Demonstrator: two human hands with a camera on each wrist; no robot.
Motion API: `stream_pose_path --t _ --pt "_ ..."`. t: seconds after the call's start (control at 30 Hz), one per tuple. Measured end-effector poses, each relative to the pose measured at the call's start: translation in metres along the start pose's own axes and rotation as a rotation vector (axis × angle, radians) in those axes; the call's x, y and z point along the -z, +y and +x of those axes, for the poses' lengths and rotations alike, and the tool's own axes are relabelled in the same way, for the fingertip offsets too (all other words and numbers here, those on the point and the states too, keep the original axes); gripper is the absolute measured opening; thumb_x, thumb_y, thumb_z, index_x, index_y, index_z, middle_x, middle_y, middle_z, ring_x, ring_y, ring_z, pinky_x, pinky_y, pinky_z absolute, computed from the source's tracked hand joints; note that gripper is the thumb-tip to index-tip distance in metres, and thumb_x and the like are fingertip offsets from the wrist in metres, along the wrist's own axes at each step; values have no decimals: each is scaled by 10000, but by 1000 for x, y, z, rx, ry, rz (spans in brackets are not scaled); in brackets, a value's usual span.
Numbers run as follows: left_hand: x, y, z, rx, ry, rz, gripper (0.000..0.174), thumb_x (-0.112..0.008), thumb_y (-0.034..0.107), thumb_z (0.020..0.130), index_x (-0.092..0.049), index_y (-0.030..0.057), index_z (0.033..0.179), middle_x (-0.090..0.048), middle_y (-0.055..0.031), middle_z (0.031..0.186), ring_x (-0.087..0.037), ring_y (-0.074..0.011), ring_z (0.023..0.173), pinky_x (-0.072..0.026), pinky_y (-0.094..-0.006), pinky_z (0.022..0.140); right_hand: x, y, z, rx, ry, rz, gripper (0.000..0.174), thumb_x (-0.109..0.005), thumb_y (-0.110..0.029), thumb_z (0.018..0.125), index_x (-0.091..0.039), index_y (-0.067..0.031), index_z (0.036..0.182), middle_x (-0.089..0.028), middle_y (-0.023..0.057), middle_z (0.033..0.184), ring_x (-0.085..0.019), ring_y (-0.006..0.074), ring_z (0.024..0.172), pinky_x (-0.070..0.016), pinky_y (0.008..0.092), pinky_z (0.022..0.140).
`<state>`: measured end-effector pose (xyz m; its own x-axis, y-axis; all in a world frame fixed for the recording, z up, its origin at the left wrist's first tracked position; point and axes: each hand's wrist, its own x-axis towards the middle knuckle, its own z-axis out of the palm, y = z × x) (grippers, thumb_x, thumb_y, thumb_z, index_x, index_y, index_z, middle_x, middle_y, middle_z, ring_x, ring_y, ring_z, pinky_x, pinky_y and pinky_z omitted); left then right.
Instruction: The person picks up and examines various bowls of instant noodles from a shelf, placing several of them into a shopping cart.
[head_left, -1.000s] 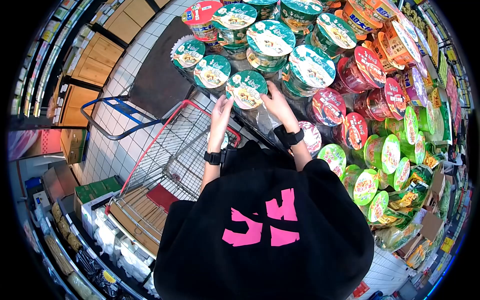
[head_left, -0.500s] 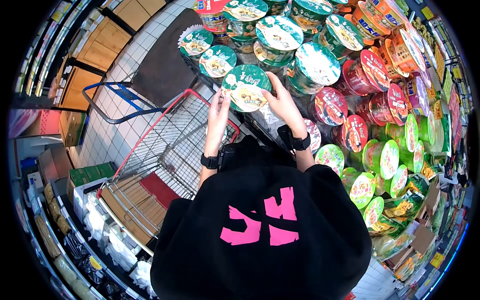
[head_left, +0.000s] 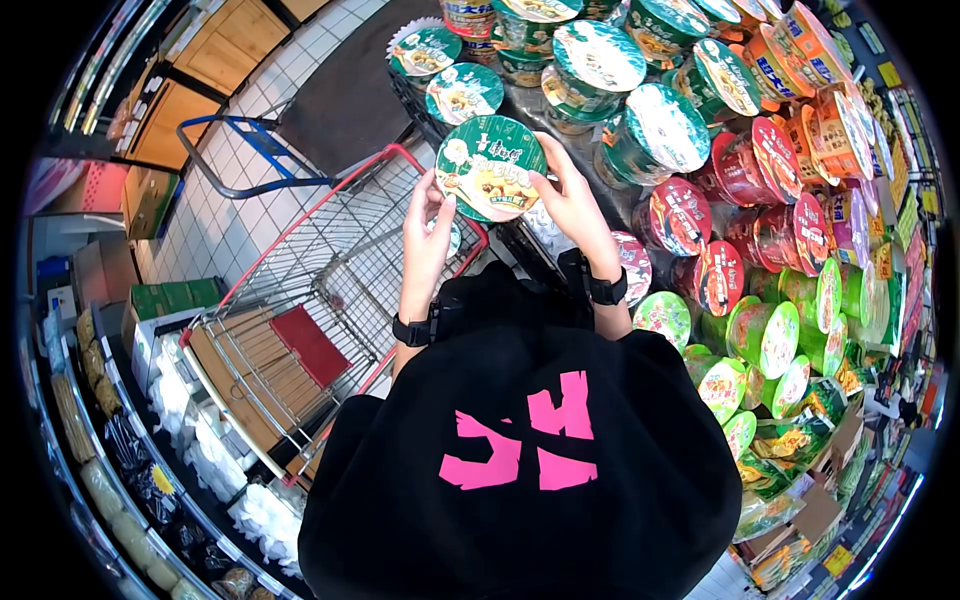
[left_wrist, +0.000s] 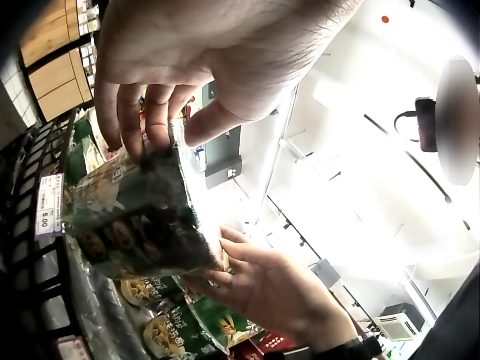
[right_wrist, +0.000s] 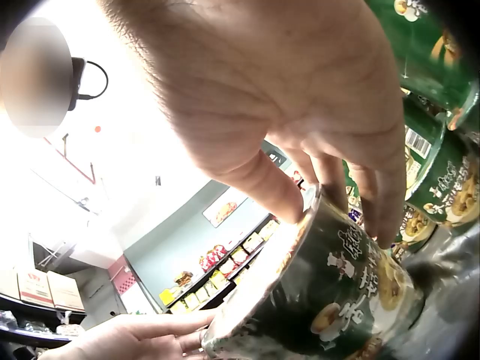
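A green instant noodle cup (head_left: 489,168) with a pictured lid is held between both hands over the front corner of the display. My left hand (head_left: 428,225) grips its left side, with fingers (left_wrist: 156,124) curled at the rim and along the wall. On the opposite side, my right hand (head_left: 572,195) grips the cup, its thumb at the lid's edge and its fingers around the wall. The left wrist view shows the dark green cup wall (left_wrist: 135,217) tilted, with my right hand (left_wrist: 281,289) below. More green cups (right_wrist: 450,180) stand close behind.
A red-handled shopping cart (head_left: 310,345) stands at the left, near a blue-framed flatbed trolley (head_left: 335,100). Stacked red cups (head_left: 680,215), green cups and lime-green cups (head_left: 765,335) fill the display at the right. Shelves (head_left: 110,400) line the far left.
The noodle cup has come up off the display corner toward me, and its lid looks larger. Both hands moved with it, the right thumb now lying over the lid's edge.
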<state>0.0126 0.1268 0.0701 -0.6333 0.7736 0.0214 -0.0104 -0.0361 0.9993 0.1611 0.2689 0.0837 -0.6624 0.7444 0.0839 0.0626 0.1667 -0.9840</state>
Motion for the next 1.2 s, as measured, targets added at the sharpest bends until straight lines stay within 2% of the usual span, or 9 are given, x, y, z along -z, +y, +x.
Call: stream_pose_path --t 0.1,0.37,0.4,0.5,0.8,0.87,1.0,1.1,1.2 --pt "9 -1 -7 4 37 0 456 -563 53 899 -417 15 1329 -473 21 885 -492 -59 840 -417 -206 769 -10 -7 0 22 2 -19 500 -542 -41 871 -370 -31 1340 -507 214 1292 -488 300 1219 -400 359 972" --pt "31 4 -21 61 74 15 457 -571 46 894 -408 11 1320 -484 14 881 -520 -71 887 -434 -233 822 -33 -10 3 28 -84 -1 488 -523 -18 870 -368 -30 1333 -499 219 1296 -447 293 1260 -351 342 1015" --pt "35 2 -21 64 78 20 457 -571 46 894 -408 11 1320 -484 14 881 -520 -71 887 -434 -233 822 -36 -7 5 32 -117 -17 518 -525 -22 895 -319 -24 1370 -454 171 1356 -428 220 1272 -353 318 1009" --pt "44 -2 -22 34 99 49 450 -575 41 889 -410 7 1306 -486 16 879 -521 -71 879 -433 -238 828 -47 2 8 32 -124 33 527 -523 -21 893 -301 -22 1371 -453 177 1354 -426 218 1271 -339 318 1019" --pt "77 -3 -19 25 90 49 435 -576 30 881 -419 3 1287 -487 25 853 -513 -68 850 -427 -228 813 -74 -5 11 -48 -159 24 491 -536 -22 886 -347 -2 1339 -463 169 1341 -440 217 1251 -349 315 1011" --pt "84 -1 -18 34 81 71 437 -575 59 884 -410 -2 1284 -507 -3 852 -542 -104 869 -441 -282 849 -81 0 11 10 -123 79 503 -553 -40 859 -371 -5 1327 -483 248 1303 -449 298 1253 -346 331 1017" --pt "94 2 -14 48 62 75 439 -576 54 882 -410 -3 1285 -508 1 850 -541 -101 871 -439 -280 850 -88 -5 11 0 -126 104 506 -548 -27 854 -371 -2 1328 -485 246 1301 -450 290 1251 -344 328 1018" --pt "101 2 -14 35 45 44 438 -575 49 881 -411 -2 1284 -508 1 852 -540 -101 869 -438 -279 854 -93 -1 11 9 -126 80 508 -538 -12 850 -369 3 1329 -488 239 1301 -453 280 1248 -344 320 1017" --pt "108 -1 -15 48 47 52 432 -572 46 881 -415 -3 1280 -510 -1 853 -540 -101 864 -440 -280 858 -98 -1 11 -15 -183 89 514 -515 11 878 -330 13 1358 -452 167 1353 -441 210 1243 -338 310 1024"
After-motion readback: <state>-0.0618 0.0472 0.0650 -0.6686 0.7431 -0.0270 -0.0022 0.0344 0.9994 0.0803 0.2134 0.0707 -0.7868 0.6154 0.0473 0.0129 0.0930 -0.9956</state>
